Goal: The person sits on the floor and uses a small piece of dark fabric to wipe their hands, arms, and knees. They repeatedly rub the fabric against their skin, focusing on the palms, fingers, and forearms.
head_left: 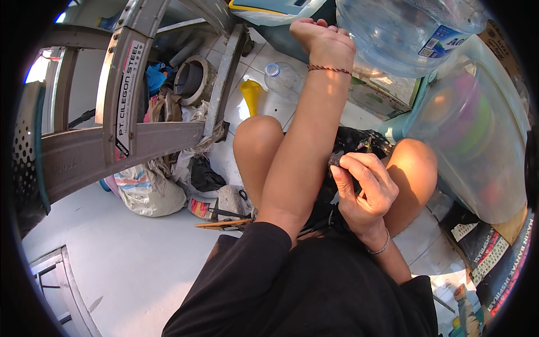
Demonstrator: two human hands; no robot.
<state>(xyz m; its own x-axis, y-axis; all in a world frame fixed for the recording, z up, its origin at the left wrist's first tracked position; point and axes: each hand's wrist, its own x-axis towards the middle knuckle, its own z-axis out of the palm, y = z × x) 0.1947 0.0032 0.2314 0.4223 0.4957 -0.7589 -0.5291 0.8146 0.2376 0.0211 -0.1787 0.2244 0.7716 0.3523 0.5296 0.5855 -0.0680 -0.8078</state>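
Observation:
My left forearm reaches ahead with the palm side up and a braided cord round the wrist. My left hand [324, 44] is foreshortened, its fingers loosely bent with small gaps, and nothing shows in it; it is beside a large clear blue water jug [393, 39]. Close to the inner side of that forearm, my right hand [368, 188] pinches a small dark piece [336, 159] between thumb and forefinger. Its kind is unclear, and whether it touches the skin I cannot tell. A thin chain bracelet [382, 242] circles my right wrist. Patterned dark cloth [359, 139] lies between my knees.
A metal frame [129, 78] stands at left, with a pale sack [149, 191] beneath it. Beyond my knees are a yellow funnel-shaped thing [252, 96] and a clear bottle [282, 80]. A translucent tub [477, 135] with coloured contents stands at right; a carton [387, 92] lies under the jug.

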